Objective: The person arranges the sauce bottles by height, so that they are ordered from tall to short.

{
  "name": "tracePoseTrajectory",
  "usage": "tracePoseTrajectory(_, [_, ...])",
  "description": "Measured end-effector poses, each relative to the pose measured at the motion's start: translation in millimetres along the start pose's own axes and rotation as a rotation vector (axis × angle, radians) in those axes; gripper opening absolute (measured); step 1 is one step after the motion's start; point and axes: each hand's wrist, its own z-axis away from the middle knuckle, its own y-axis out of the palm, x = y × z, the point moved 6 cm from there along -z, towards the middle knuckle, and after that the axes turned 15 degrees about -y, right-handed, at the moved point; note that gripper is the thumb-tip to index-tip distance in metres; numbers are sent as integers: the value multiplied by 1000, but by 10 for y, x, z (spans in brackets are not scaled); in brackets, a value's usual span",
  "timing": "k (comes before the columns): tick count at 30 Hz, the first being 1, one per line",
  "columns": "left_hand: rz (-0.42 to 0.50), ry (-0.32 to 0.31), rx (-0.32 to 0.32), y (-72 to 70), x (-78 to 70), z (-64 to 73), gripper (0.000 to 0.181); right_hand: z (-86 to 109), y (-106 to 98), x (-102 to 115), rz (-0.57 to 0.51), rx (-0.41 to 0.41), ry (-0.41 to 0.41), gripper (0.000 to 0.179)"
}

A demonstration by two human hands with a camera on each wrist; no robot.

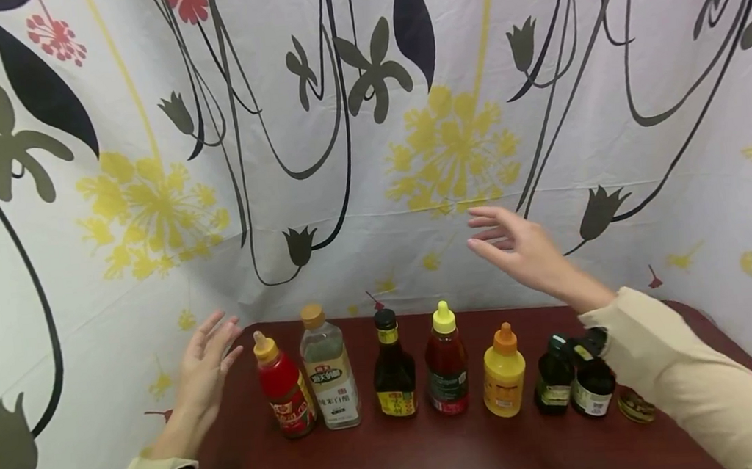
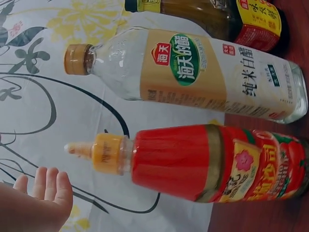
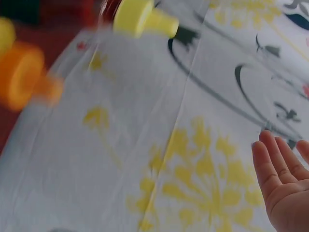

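Observation:
My left hand [image 1: 203,373] is held up with nothing in it, fingers relaxed, left of a red squeeze bottle [image 1: 287,396] with an orange nozzle cap. Beside that bottle stands a clear white vinegar bottle [image 1: 331,385] with a tan cap. In the left wrist view, my left fingers show below the nozzle of the red bottle [image 2: 174,162], apart from it. Raised high in front of the cloth, my right hand [image 1: 516,245] is empty, its fingers loosely extended. Below it are a yellow squeeze bottle [image 1: 504,379] with an orange cap and a red sauce bottle [image 1: 446,369] with a yellow cap.
A dark sauce bottle [image 1: 394,373] stands mid-row on the dark red table [image 1: 367,463]. At the right are a small dark bottle [image 1: 554,382], a dark jar [image 1: 593,387] and a low jar [image 1: 636,405]. A flower-patterned cloth [image 1: 371,168] hangs behind the table.

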Motion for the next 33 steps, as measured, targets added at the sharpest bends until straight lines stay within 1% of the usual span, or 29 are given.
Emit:
tracePoseTrajectory(3, [22, -38, 11, 19, 57, -29, 28, -92, 213, 45, -92, 1, -18, 44])
tracePoseTrajectory(8, [92, -80, 26, 50, 141, -98, 26, -224, 560, 124, -236, 6, -48, 41])
tracePoseTrajectory(9, [102, -89, 27, 53, 161, -111, 28, -242, 629, 134, -254, 11, -46, 41])
tracePoseTrajectory(11, [108, -106, 26, 57, 202, -133, 35, -269, 766, 147, -285, 26, -30, 41])
tracePoseTrajectory(16, [82, -151, 8, 66, 302, -168, 59, -299, 1089, 193, -344, 68, 17, 42])
tracePoseTrajectory(19, [77, -164, 1, 77, 347, -189, 61, -312, 1225, 322, -380, 85, 23, 41])
tracePoseTrajectory(23, [65, -166, 22, 116, 392, -215, 63, -335, 1361, 515, -410, 99, 46, 39])
tracePoseTrajectory(27, [43, -171, 41, 148, 449, -236, 64, -337, 1523, 570, -454, 120, 79, 40])
tracePoseTrajectory(31, [8, -174, 30, 156, 517, -271, 62, -339, 1682, 588, -486, 133, 91, 41])
tracePoseTrajectory(33, [-11, -180, 21, 161, 552, -291, 62, -336, 1789, 532, -499, 136, 96, 43])
